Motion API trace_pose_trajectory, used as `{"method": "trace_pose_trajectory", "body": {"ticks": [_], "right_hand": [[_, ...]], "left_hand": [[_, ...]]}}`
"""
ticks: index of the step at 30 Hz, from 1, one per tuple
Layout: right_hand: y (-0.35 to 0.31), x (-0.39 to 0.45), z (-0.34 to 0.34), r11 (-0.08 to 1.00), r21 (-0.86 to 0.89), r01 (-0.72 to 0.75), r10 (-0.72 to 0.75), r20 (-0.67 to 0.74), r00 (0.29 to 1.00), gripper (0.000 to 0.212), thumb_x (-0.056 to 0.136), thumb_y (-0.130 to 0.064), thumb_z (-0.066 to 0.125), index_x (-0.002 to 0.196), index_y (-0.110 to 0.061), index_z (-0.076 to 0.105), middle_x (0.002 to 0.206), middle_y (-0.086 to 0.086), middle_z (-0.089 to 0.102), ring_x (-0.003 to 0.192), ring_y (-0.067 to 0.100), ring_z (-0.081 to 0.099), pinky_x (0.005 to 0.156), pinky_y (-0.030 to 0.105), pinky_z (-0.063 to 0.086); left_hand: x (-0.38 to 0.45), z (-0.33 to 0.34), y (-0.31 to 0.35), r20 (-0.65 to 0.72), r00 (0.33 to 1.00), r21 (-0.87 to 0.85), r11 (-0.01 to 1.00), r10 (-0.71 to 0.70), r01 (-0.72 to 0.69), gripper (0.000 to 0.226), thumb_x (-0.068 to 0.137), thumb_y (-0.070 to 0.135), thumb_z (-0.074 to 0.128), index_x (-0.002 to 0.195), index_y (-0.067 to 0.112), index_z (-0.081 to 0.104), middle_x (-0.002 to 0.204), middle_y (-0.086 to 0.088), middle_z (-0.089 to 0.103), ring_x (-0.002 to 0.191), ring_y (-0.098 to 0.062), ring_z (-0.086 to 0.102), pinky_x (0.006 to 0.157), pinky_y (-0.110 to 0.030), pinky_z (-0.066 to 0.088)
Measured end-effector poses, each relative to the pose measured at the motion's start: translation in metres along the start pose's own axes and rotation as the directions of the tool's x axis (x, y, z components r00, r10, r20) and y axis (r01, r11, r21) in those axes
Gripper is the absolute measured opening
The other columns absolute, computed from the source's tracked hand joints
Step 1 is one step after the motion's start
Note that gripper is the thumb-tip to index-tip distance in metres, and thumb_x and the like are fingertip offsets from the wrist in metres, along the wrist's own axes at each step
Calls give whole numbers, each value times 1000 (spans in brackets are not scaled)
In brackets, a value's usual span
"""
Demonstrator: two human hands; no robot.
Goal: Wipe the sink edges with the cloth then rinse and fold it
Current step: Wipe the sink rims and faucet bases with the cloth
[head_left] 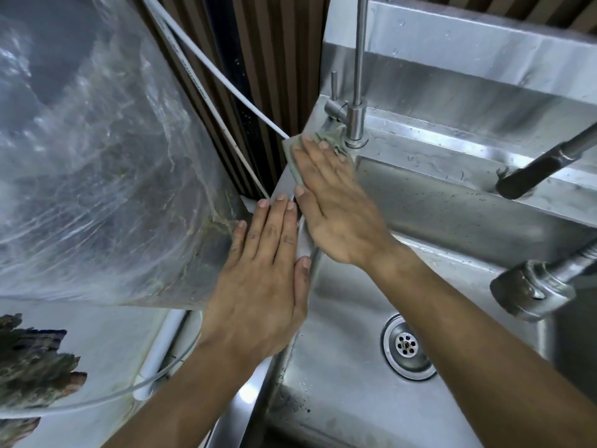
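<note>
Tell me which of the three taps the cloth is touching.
The thin upright tap at the sink's back-left corner: the cloth under the right hand bunches against its base. The black-tipped spout and chrome sprayer head hang clear.

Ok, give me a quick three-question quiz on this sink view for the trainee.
1. True or false: the right hand presses the cloth flat on the sink's left rear corner.
2. Which lies nearest the cloth? A) drain B) thin tap C) black sprayer
3. What is the left hand doing?

Key
1. True.
2. B.
3. It rests flat, fingers straight, on the left edge, holding nothing.
</note>
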State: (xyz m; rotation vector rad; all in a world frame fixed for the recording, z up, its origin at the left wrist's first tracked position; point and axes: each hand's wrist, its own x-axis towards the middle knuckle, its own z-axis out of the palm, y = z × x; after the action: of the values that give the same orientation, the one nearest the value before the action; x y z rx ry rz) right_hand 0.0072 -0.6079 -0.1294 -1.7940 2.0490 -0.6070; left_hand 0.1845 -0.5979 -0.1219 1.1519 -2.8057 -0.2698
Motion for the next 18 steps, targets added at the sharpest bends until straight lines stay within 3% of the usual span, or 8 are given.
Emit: {"method": "trace_pose_trajectory", "body": {"ticks": [11, 18], "right_hand": [[5, 35, -4, 996, -1, -90, 90, -84, 992, 57, 113, -37, 16, 165, -20, -1, 173, -4, -11, 158, 7, -14, 130, 35, -8], [2, 19, -9, 999, -6, -47, 46, -90, 995, 53, 114, -33, 22, 165, -18, 17, 173, -1, 9, 159, 11, 1, 129, 29, -6]], "left_hand": [[1, 2, -3, 22, 1000, 6, 1000, 3, -3, 66, 107, 37, 17, 164, 9, -1, 173, -6, -5, 159, -21, -7, 129, -48, 11], [0, 2, -3, 4, 1000, -41, 999, 11, -10, 65, 106, 34, 22, 163, 8, 5, 173, -6, 1, 160, -22, -3, 128, -49, 15]]}}
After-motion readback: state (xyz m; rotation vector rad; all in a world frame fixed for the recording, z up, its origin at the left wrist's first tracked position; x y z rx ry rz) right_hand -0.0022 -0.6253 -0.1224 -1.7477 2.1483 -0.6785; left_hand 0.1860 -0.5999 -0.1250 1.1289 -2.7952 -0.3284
